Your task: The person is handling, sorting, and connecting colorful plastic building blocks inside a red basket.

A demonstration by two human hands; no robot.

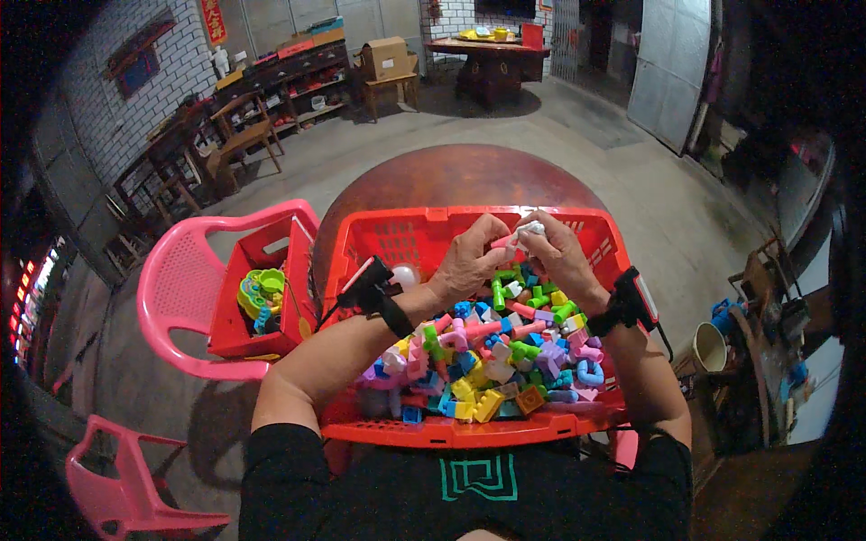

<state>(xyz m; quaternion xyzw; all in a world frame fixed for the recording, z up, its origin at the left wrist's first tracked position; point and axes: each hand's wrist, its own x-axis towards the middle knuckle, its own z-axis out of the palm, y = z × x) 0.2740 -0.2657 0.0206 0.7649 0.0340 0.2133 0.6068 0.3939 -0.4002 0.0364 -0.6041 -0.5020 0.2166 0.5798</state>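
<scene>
- As the head view looks down over my chest, both my hands meet above the far half of the red basket (474, 435).
- My left hand (471, 250) is closed to a pinch, thumb and fingertips on a small pink piece (502, 242), just above the basket's far inside.
- My right hand (561, 255) is curled tight around a crumpled white wad (532, 227), which looks like cloth or tissue, close against the pink piece; I can't tell exactly where the two touch.
- Inside the basket is a heap of plastic building pieces (489, 406) in yellow, green, blue, pink and purple, blocks mixed with tubes.
- Under the basket is a round brown table (460, 171), its bare top showing beyond the far rim.
- Left of the basket, a pink chair (180, 288) carries a red box (253, 343) with a green-and-yellow toy (263, 290) inside.
- Right of the basket, well apart, is a pale bucket (710, 347).
</scene>
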